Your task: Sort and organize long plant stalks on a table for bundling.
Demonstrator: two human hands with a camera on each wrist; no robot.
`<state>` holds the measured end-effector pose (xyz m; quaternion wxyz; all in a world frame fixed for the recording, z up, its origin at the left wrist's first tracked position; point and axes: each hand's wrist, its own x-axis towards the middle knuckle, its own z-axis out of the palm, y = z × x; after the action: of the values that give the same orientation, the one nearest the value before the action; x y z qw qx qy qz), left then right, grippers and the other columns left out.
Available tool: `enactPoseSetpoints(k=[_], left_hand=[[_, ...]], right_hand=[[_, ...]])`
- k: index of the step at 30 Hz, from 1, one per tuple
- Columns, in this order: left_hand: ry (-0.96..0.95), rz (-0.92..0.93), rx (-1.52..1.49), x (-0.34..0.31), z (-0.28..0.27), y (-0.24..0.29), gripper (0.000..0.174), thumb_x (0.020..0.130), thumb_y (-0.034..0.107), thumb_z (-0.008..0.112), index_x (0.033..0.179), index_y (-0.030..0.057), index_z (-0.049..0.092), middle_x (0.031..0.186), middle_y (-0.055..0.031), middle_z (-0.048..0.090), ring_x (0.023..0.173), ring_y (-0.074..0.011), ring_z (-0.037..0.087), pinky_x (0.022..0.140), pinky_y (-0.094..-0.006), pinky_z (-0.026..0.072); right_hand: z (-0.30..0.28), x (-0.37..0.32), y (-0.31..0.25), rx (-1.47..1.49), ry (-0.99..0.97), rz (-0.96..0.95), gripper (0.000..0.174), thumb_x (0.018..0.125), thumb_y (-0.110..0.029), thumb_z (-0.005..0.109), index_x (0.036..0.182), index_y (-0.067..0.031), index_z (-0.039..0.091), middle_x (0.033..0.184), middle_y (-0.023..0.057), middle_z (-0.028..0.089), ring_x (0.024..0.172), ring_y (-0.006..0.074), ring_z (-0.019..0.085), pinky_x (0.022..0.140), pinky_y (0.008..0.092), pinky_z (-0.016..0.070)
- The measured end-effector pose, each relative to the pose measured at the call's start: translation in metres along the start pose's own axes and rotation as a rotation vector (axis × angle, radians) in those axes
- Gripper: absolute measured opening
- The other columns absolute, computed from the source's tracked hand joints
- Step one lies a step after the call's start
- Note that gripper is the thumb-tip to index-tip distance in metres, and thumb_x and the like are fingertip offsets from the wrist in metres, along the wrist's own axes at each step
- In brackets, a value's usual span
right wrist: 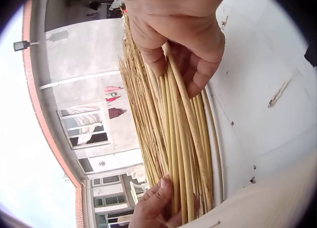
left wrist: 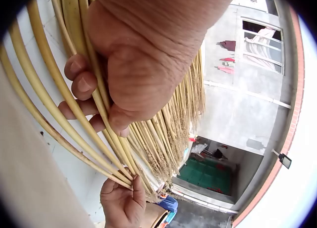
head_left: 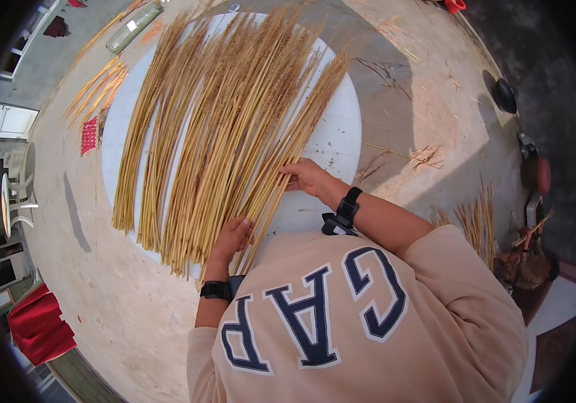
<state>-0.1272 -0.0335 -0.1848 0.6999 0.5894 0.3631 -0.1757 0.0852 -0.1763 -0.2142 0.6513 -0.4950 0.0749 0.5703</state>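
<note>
Dry broomcorn stalks (head_left: 214, 154) with feathery brown heads lie side by side in bunches across a round white table (head_left: 343, 127). My right hand (head_left: 308, 178) pinches several stalks of the rightmost bunch (head_left: 311, 114) partway along their length, between thumb and fingers. Nearer my body, my left hand (head_left: 234, 235) has its fingers curled round the lower part of those stalks. The left wrist view shows thin stalks (left wrist: 54, 82) passing between its thumb and fingers. In the right wrist view, more stalks (right wrist: 183, 149) run down from the right hand toward the left one.
Beyond the table's left side are loose orange stalks (head_left: 100, 91), a red mesh piece (head_left: 89, 136) and a greenish roll (head_left: 133, 28). Another stalk bundle (head_left: 477, 218) stands at right. White chairs (head_left: 22, 198) and a red cloth (head_left: 40, 326) are at left.
</note>
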Motion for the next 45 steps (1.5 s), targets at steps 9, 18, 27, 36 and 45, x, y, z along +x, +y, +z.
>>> enactPoseSetpoints(k=[9, 18, 27, 36, 45], left_hand=[[-0.014, -0.024, 0.067, -0.001, 0.009, -0.013, 0.026, 0.09, 0.026, 0.047, 0.082, 0.003, 0.055, 0.063, -0.0013, 0.051, 0.044, -0.0069, 0.043, 0.04, -0.0213, 0.0356], [0.52, 0.529, 0.742, 0.012, 0.01, 0.006, 0.018, 0.076, 0.019, 0.063, 0.084, 0.004, 0.057, 0.076, -0.0121, 0.059, 0.072, -0.0301, 0.057, 0.058, -0.0356, 0.0457], [0.41, 0.641, 1.209, 0.031, 0.018, 0.005, 0.032, 0.063, 0.025, 0.072, 0.078, 0.007, 0.051, 0.074, -0.0106, 0.056, 0.072, -0.0261, 0.056, 0.059, -0.0363, 0.0462], [0.413, 0.579, 1.302, 0.049, 0.009, -0.004, 0.011, 0.067, 0.015, 0.06, 0.069, 0.006, 0.055, 0.059, -0.0136, 0.058, 0.059, -0.0298, 0.059, 0.054, -0.0403, 0.047], [0.305, 0.496, 1.144, 0.029, -0.011, 0.035, 0.018, 0.071, 0.023, 0.058, 0.071, 0.0054, 0.056, 0.06, -0.0162, 0.057, 0.06, -0.0337, 0.057, 0.055, -0.0439, 0.0452]], right_hand=[[0.002, -0.008, 0.002, 0.151, -0.18, -0.005, 0.025, 0.081, -0.012, 0.06, 0.102, -0.0019, 0.055, 0.093, 0.0108, 0.06, 0.085, 0.0247, 0.061, 0.076, 0.0352, 0.0507], [-0.017, 0.005, 0.012, 0.181, 0.05, 0.003, 0.025, 0.085, -0.01, 0.054, 0.102, 0.008, 0.049, 0.088, 0.0182, 0.059, 0.084, 0.0297, 0.061, 0.074, 0.0375, 0.0529], [-0.022, 0.002, 0.012, 0.053, 0.145, 0.023, 0.027, 0.082, -0.008, 0.057, 0.103, 0.0058, 0.047, 0.085, 0.0177, 0.06, 0.08, 0.0293, 0.062, 0.074, 0.0404, 0.0524], [-0.023, 0.002, 0.01, 0.043, 0.153, -0.002, 0.019, 0.08, -0.003, 0.056, 0.094, 0.0081, 0.051, 0.079, 0.0186, 0.06, 0.071, 0.0284, 0.062, 0.067, 0.0407, 0.0538], [-0.017, 0.003, 0.003, 0.086, -0.009, -0.032, 0.021, 0.08, -0.006, 0.059, 0.097, 0.0026, 0.05, 0.084, 0.0151, 0.061, 0.081, 0.0266, 0.062, 0.077, 0.039, 0.0517]])
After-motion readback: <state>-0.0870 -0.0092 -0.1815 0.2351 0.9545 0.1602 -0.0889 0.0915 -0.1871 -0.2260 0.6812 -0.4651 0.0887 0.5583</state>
